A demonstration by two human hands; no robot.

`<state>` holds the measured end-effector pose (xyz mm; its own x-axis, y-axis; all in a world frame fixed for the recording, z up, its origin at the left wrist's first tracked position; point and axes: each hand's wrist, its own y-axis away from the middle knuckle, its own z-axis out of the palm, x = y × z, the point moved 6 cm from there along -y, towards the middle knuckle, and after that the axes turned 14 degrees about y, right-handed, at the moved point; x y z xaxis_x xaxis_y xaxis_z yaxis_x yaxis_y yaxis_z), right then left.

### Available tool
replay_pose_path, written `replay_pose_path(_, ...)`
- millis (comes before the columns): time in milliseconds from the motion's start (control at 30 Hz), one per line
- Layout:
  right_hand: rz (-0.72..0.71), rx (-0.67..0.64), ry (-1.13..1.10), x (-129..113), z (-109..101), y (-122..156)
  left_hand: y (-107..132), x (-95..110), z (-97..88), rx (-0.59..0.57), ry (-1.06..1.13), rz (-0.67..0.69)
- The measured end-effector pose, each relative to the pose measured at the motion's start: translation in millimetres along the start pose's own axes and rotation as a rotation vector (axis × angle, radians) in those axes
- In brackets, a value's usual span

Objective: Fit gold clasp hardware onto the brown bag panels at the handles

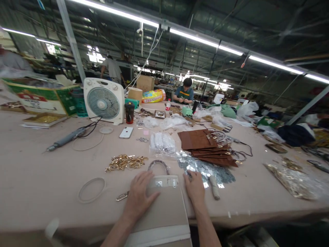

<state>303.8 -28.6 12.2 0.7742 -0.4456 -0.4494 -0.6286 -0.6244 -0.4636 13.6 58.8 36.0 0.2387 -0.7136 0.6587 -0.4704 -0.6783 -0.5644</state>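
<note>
A beige handbag point(164, 212) lies flat at the table's near edge, its loop handle point(158, 163) pointing away from me. My left hand point(138, 197) rests flat on the bag's upper left part, fingers spread and holding nothing. My right hand point(194, 187) sits at the bag's upper right corner with fingers curled, pinching a small dark item I cannot make out. A pale cylindrical tool point(214, 187) lies just right of that hand. A heap of gold metal fittings point(124, 162) lies left of the handle.
Brown leather panels point(205, 145) are stacked behind a spread of silver parts point(205, 169). A white fan point(104, 100), a phone point(126, 132), an electric screwdriver point(65, 139), a clear ring point(92, 189) and bagged hardware point(295, 181) stand around. A person point(183, 92) works at the far end.
</note>
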Motion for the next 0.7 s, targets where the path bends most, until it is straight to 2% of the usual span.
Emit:
replay_pose_path(267,0.049,-0.1,-0.029,10.3,5.9,-0.6,26.8,-5.5,-29.3,0.119,0.071,-0.168)
replay_pose_path(367,0.062,-0.178,-0.052,14.9,12.2,0.2,34.8,-11.4,-42.0,0.101,0.124,-0.248)
replay_pose_path(500,0.199,-0.086,-0.22,12.1,-2.9,4.2,35.0,-17.0,-51.8,0.03,0.185,-0.289)
replay_pose_path(600,0.299,-0.026,-0.369,-10.1,-20.8,13.7,33.2,-20.9,-53.5,0.017,0.187,-0.308)
replay_pose_path(700,0.22,-0.109,-0.499,-56.9,-24.7,25.0,31.1,-23.7,-51.7,-0.009,0.165,-0.302)
